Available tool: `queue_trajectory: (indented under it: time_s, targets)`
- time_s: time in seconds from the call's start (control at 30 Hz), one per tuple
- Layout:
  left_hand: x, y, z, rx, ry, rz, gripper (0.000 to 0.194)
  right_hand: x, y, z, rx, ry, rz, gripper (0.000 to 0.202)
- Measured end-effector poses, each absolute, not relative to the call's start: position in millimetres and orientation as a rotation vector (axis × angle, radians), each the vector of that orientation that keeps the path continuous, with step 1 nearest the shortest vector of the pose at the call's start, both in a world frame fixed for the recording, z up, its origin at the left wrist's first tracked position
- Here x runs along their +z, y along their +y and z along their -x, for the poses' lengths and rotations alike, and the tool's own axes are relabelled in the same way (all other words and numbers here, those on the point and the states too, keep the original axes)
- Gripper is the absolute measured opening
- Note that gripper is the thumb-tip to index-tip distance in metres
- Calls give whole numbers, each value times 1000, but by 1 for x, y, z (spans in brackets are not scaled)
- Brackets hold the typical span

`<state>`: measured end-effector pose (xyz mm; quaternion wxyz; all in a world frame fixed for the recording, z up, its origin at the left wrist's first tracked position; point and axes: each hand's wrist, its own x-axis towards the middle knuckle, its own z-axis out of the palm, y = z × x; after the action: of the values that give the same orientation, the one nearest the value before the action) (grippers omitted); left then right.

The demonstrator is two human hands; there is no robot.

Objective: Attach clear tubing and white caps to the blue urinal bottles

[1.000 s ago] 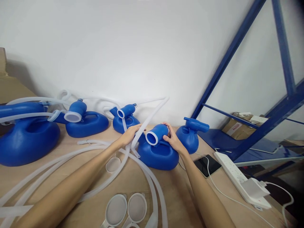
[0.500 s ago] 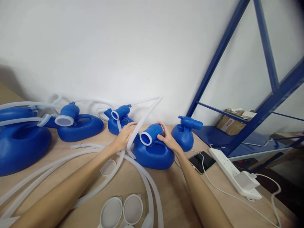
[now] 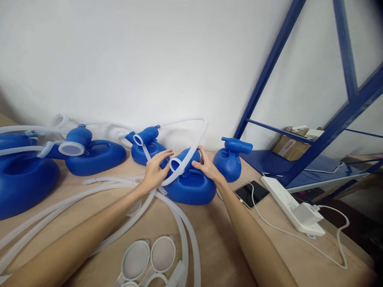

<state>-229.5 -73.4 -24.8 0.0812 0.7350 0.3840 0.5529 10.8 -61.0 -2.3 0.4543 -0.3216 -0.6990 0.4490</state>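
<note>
A blue plastic urinal bottle (image 3: 191, 190) with a side handle and a white-rimmed mouth sits on the table in front of me. My right hand (image 3: 208, 164) grips its neck from the right, thumb on the near side and fingers behind. Just left of the mouth is my left hand (image 3: 156, 169), its fingers stretched out and apart; whether it touches the bottle I cannot tell. A translucent corrugated hose (image 3: 196, 145) loops down across the bottle's neck and mouth rim.
More blue bottles stand left, including one with a white-rimmed mouth (image 3: 96, 159); another bottle (image 3: 228, 164) is right. Round white caps (image 3: 136, 260) and several hoses (image 3: 48, 209) lie in front. A phone (image 3: 251, 194), power strip (image 3: 289, 205) and blue shelf frame (image 3: 269, 75) are right.
The hose loop has shifted right and now crosses the bottle's neck. My left hand has turned, with its thumb nearer the mouth. My right hand keeps its hold; the whole view has shifted slightly.
</note>
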Motion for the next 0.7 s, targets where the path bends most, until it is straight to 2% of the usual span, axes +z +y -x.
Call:
queue_trajectory:
  time_s: [0.23,0.47,0.6,0.7]
  targets:
    - [-15,-68,219,1458,1458,-2038,39,-3,-58,-10,1098,-1702,805,77]
    - [-5,-56,232,1213,1357,-2014,41,-3,-65,-8,992,-1681,893,78]
    - [1,-62,255,1064,1194,-1972,56,-4,-66,-9,936,-1670,919,79]
    - [14,-72,282,970,1248,-1945,65,-4,-66,-9,950,-1647,909,80]
